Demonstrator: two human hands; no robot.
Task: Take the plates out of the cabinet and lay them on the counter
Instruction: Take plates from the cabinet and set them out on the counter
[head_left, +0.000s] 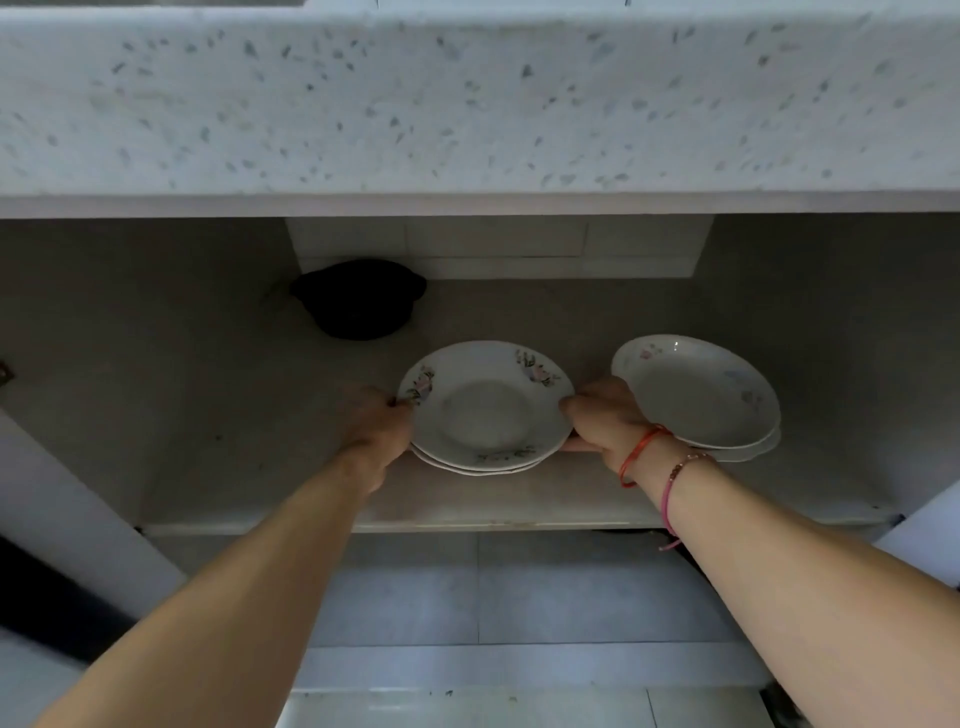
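A: While the person reaches into the cabinet (130, 312), what is held?
B: Fingers of left hand (376, 428) and right hand (605, 421) curl round opposite rims of the flowered plate stack (485, 410), near the shelf (234, 457) front edge.
A: Clearance?
B: Tight rightward: second plate stack (698, 395) just beside the right hand; black pot (358, 299) behind; counter (467, 104) edge overhead.

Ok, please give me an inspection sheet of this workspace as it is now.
Surface: speckled counter above; cabinet shelf below carries the things.
Job's things: flowered plate stack at shelf front; second plate stack to its right.
Clutter: black pot at the shelf's back left.
Hands: left hand grips the flowered stack's left rim, right hand its right rim.
Cables: nothing seen.
Surroundings: tiled floor under the shelf.
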